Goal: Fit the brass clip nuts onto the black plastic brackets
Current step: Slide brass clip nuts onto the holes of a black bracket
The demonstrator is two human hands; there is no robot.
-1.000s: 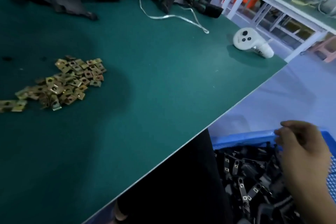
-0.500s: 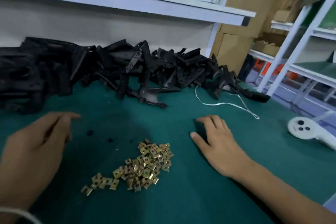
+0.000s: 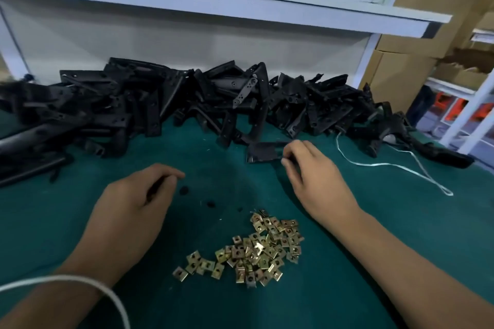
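Nuts [image 3: 254, 251] heaped nearest on the table [image 3: 401, 222]. Left hand [image 3: 133, 203] loosely curled, empty. Right hand [image 3: 312, 173] pinches a bracket's [image 3: 263, 152] edge by the pile [image 3: 187, 104] behind. Picking-up stage; next, probably grab a nut and line it up.

Brass clip nuts [image 3: 250, 251]: loose pile, flat on the mat, between both forearms. Black plastic brackets [image 3: 187, 107]: heaped beyond the hands; one bracket [image 3: 263, 152] at the right hand's [image 3: 312, 171] fingertips.

Brass-gold clip nuts [image 3: 251, 251], black brackets [image 3: 165, 104], green table [image 3: 374, 222].
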